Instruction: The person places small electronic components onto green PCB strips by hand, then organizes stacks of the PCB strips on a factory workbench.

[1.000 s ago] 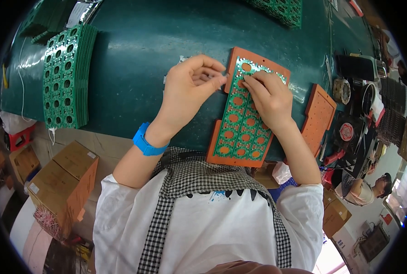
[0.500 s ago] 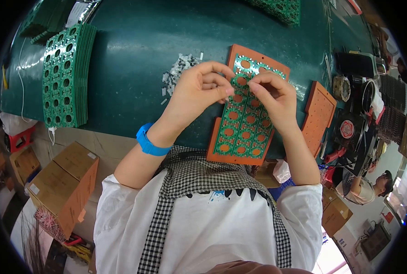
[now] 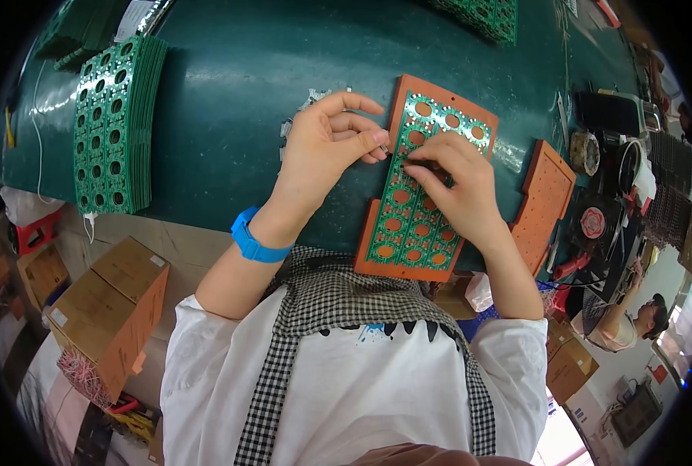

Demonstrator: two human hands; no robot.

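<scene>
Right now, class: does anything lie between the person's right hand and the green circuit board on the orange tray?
Nothing visible does. The right hand already rests on the green circuit board in the orange tray. The left hand hovers beside the tray's left edge.

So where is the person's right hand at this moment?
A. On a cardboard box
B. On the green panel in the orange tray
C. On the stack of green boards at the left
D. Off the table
B: the right hand rests fingertips-down on the green panel seated in the orange tray.
</scene>
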